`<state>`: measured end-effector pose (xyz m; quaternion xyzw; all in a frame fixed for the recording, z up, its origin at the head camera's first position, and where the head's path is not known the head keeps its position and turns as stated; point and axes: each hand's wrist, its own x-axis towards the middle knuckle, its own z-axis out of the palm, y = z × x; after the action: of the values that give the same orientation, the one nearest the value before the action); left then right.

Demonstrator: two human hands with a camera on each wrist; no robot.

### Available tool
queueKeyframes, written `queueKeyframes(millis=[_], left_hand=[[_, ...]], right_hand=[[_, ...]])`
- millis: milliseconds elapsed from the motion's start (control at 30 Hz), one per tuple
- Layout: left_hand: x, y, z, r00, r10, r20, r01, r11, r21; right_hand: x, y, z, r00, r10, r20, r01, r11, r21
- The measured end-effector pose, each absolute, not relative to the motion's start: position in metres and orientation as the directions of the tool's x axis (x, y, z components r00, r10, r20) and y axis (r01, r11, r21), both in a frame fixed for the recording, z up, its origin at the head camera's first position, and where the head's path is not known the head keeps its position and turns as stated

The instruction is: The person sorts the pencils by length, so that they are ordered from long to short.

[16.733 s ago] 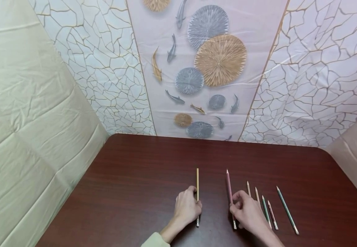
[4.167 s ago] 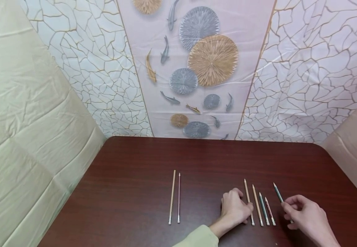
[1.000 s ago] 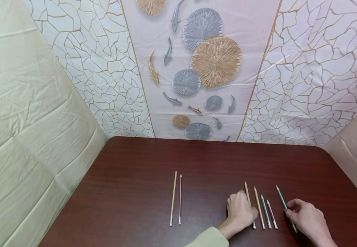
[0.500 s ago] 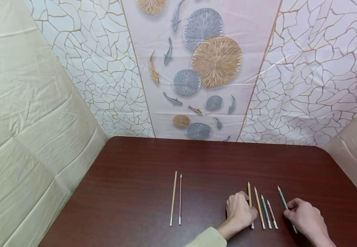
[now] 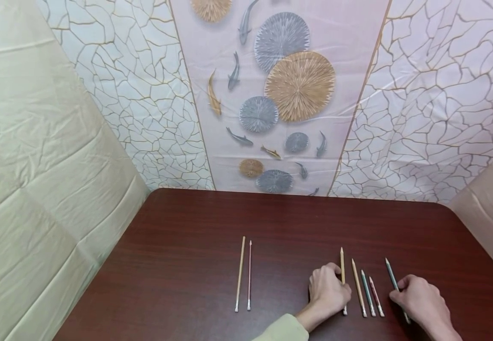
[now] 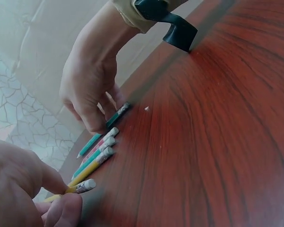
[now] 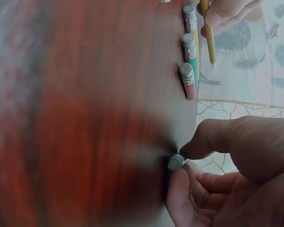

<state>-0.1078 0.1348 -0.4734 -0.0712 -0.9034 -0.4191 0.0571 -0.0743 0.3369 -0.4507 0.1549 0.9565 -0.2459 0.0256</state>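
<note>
I have the left hand [image 5: 328, 290] pinching a yellow pencil [image 5: 342, 263] and the right hand [image 5: 424, 301] pinching a teal pencil [image 5: 391, 272] nearer the worktop's [image 5: 178, 237] right edge. Three pencils [image 5: 368, 293] lie between them; two other pencils [image 5: 240, 273] lie nearer the left edge.

I have a wide lane over the counter [image 5: 187, 218] between the red pencil [image 5: 250, 275] and the left grip [image 5: 329, 290]; three pencils [image 5: 368, 292] obstruct the gap to the right grip [image 5: 423, 300], and patterned cloth [image 5: 229, 161] stands behind
</note>
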Motion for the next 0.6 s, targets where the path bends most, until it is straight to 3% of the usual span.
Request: queueKeyframes(millis=[600], left_hand=[[-0.111, 0.115, -0.473, -0.98, 0.084, 0.179, 0.194, 0.592, 0.782]], right_hand=[[-0.073, 0.334, -0.449, -0.961, 0.273, -0.051, 0.262, 0.83, -0.492]])
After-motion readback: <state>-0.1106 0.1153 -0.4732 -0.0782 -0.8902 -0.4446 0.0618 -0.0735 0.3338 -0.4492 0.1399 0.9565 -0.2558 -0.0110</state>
